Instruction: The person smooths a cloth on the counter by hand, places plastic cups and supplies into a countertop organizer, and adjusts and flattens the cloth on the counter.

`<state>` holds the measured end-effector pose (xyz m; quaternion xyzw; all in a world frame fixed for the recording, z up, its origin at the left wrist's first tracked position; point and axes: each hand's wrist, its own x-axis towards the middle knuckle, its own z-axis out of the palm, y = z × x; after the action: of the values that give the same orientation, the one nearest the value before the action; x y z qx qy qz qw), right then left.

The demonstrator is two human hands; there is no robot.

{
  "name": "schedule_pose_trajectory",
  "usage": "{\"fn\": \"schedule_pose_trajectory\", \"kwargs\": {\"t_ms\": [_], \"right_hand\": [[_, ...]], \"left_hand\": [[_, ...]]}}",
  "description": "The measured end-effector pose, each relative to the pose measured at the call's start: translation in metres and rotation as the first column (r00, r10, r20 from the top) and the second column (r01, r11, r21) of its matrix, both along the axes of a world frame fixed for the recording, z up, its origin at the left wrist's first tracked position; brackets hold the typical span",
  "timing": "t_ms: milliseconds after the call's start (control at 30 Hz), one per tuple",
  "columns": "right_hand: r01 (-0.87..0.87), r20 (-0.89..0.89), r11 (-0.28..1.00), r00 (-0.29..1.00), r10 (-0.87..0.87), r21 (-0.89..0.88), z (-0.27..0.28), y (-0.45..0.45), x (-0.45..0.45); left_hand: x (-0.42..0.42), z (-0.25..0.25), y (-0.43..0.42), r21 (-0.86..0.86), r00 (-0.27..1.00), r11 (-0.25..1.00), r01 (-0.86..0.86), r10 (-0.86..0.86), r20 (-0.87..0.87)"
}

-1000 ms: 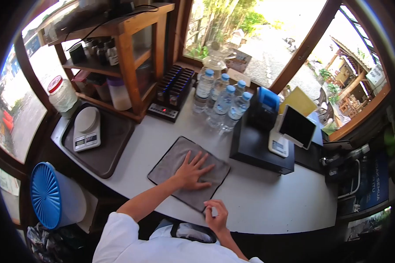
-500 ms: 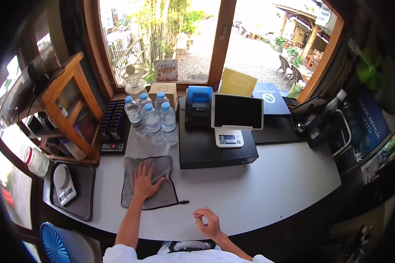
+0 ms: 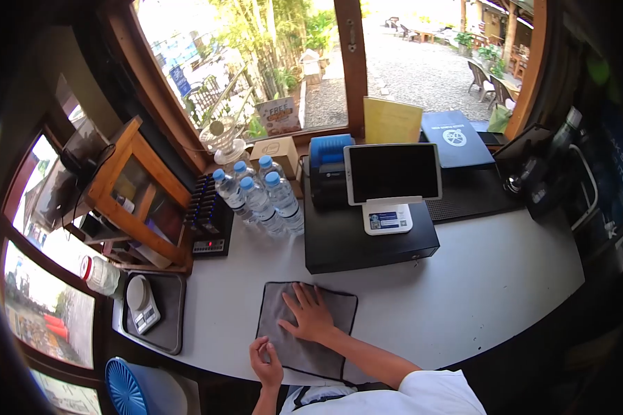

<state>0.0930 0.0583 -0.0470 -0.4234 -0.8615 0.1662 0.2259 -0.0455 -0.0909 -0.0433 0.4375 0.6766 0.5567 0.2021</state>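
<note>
A grey cloth (image 3: 304,356) with a dark border lies spread on the white counter, close to its front edge. My right hand (image 3: 307,317) rests flat on the cloth's upper part, fingers spread. My left hand (image 3: 266,361) is at the cloth's lower left edge, its fingers loosely curled in with nothing visible in them. Beyond the cloth stands a black cash drawer (image 3: 367,256), carrying a tablet (image 3: 393,171) on a white stand. Several water bottles (image 3: 259,204) with blue caps stand to the drawer's left.
At the left, a dark tray (image 3: 174,311) holds a kitchen scale (image 3: 142,308), beside a red-lidded jar (image 3: 104,277). A wooden cabinet (image 3: 163,238) stands behind them. A blue printer (image 3: 330,152), yellow board (image 3: 392,123) and blue folder (image 3: 455,138) line the window side.
The cloth has moved right and closer to my body. My left hand has come off it and curled; my right hand has opened and now lies on it. The view has shifted slightly.
</note>
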Motion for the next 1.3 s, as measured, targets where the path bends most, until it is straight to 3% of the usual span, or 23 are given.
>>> {"fn": "schedule_pose_trajectory", "kwargs": {"t_ms": [100,200,233,333,433,533,567,633,700,800,900,967,1033,1100,1167,1200,1233,1300], "right_hand": [[-0.023,0.129,1.000,0.991,0.023,0.000,0.011,-0.003,-0.051],[-0.531,0.162,0.846,0.832,0.531,-0.046,0.012,-0.027,-0.062],[-0.540,0.209,0.835,0.809,0.549,-0.103,0.018,-0.016,-0.060],[-0.168,0.183,0.986,0.970,0.163,0.012,0.003,0.043,-0.075],[-0.097,0.324,0.989,0.945,0.057,0.110,0.000,0.044,-0.097],[-0.569,0.269,0.822,0.790,0.551,-0.014,0.002,0.019,-0.089],[-0.583,0.280,0.808,0.765,0.580,-0.081,0.019,0.026,-0.081],[-0.315,0.225,0.945,0.918,0.326,-0.088,0.015,0.053,-0.076],[-0.014,0.228,0.999,0.973,0.020,-0.032,-0.002,0.074,-0.077],[-0.143,0.317,0.984,0.943,0.102,0.109,-0.005,0.028,-0.088],[-0.506,0.213,0.853,0.826,0.521,-0.126,0.017,0.028,-0.081],[-0.223,0.174,0.974,0.958,0.228,-0.051,0.005,0.060,-0.088],[0.044,0.129,0.999,0.990,-0.048,0.032,-0.014,0.077,-0.110],[0.050,0.287,0.975,0.951,-0.112,0.217,-0.017,0.052,-0.137],[-0.321,0.203,0.942,0.933,0.298,0.097,-0.013,0.038,-0.132],[-0.505,0.127,0.861,0.859,0.496,0.054,-0.009,0.032,-0.136],[-0.435,0.112,0.901,0.895,0.433,-0.004,-0.002,0.034,-0.131],[-0.088,0.165,0.996,0.983,0.083,0.021,0.006,0.046,-0.122]], "left_hand": [[-0.015,-0.002,-0.018,0.070,0.987,0.989,-0.131,0.137,-0.088],[-0.025,0.009,-0.021,0.152,0.966,0.969,-0.195,0.216,-0.140],[-0.028,0.010,-0.024,0.164,0.960,0.966,-0.201,0.227,-0.160],[-0.028,0.010,-0.035,0.172,0.950,0.952,-0.255,0.279,-0.138],[-0.034,0.004,-0.040,0.160,0.956,0.952,-0.262,0.279,-0.093],[-0.041,-0.005,-0.043,0.144,0.967,0.960,-0.238,0.248,-0.058],[-0.044,-0.004,-0.042,0.130,0.971,0.966,-0.226,0.234,-0.051],[-0.049,-0.002,-0.041,0.128,0.979,0.973,-0.191,0.198,-0.045],[-0.055,0.004,-0.036,0.132,0.986,0.978,-0.159,0.164,-0.026],[-0.075,0.001,-0.031,0.168,0.995,0.981,-0.098,0.098,0.006],[-0.097,-0.002,-0.028,0.156,0.996,0.985,-0.071,0.063,0.056],[-0.113,0.001,-0.026,0.192,0.999,0.981,-0.035,0.038,-0.013],[-0.124,0.003,-0.024,0.226,0.999,0.973,-0.041,0.032,0.042],[-0.138,0.004,-0.024,0.233,0.999,0.972,-0.039,0.032,0.033],[-0.152,0.002,-0.025,0.257,0.999,0.966,-0.016,0.004,0.046],[-0.159,0.000,-0.027,0.267,0.999,0.964,-0.014,0.003,0.043],[-0.165,-0.002,-0.029,0.256,0.999,0.967,-0.013,-0.001,0.053],[-0.177,-0.003,-0.035,0.241,0.998,0.970,-0.031,0.018,0.053]]}}
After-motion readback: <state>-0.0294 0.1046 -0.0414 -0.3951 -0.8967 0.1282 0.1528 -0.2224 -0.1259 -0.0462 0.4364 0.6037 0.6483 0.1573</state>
